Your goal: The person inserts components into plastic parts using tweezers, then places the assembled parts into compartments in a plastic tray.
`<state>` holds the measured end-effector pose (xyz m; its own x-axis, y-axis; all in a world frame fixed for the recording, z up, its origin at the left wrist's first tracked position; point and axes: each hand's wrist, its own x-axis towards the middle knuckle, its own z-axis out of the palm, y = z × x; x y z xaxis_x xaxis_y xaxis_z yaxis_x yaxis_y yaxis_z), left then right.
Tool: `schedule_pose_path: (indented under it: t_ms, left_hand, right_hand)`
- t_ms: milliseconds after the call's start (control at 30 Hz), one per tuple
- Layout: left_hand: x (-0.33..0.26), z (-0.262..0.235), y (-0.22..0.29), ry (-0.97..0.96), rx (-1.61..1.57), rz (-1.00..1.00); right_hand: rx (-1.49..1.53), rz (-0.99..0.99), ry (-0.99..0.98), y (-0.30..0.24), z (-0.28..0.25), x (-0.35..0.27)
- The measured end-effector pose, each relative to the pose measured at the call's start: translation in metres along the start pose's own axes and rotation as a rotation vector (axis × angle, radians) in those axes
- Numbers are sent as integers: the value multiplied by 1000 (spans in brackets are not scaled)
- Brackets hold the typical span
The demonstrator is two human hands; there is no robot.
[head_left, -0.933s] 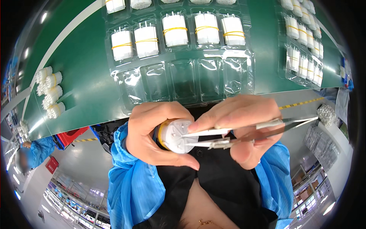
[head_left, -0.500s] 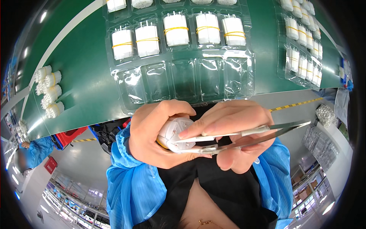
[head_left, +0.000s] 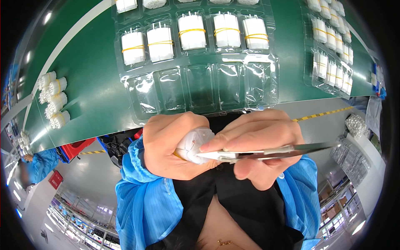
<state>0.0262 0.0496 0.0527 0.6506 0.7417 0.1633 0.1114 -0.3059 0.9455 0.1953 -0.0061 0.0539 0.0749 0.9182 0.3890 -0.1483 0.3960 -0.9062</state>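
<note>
My left hand (head_left: 171, 143) is wrapped round a bundle of white plastic parts (head_left: 192, 143), end up, with a bit of yellow band showing at its lower edge. In my right hand (head_left: 262, 141) is a pair of long metal tweezers (head_left: 291, 151) with pale tips. Its arms are squeezed together between fingers and thumb, and the tips meet the end of the white bundle. Whether they grip anything there cannot be made out. Both hands are just off the near table edge, in front of my chest.
A clear plastic tray (head_left: 200, 89) lies on the green table (head_left: 93, 89), its far rows holding white bundles with yellow bands (head_left: 192, 33). Another filled tray (head_left: 331, 73) stands at the right, more bundles (head_left: 58, 102) at the left. A person in blue (head_left: 43, 164) is far left.
The tweezers' arms, spread apart before, are now pressed together at the bundle's end. My left hand and the bundle have tilted and shifted slightly right.
</note>
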Motion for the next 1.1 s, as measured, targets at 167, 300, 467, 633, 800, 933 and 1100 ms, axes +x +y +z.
schedule_pose_path:
  t_ms: [167, 300, 467, 633, 800, 933, 1100]
  left_hand:
    - [3, -2, 1, -76, 30, -25]
    - [7, -5, 5, -157, -143, 10]
    - [9, -3, 6, -187, -434, -104]
    - [-7, -1, -7, -281, -371, -35]
    - [0, 1, -5, -287, -251, -34]
    - [5, -6, -2, -321, -169, -85]
    - [1, -8, -6, -183, -308, 14]
  right_hand:
    - [-37, 35, -195, 1, -11, 7]
    - [192, -98, -213, 14, -12, 5]
    - [267, -27, -156, 9, -11, 2]
    - [180, -1, -139, 9, -11, -1]
    - [-10, -85, -177, 6, -13, 6]
    - [-103, -15, -247, 3, -20, 7]
    - [258, 82, -69, -2, -13, 4]
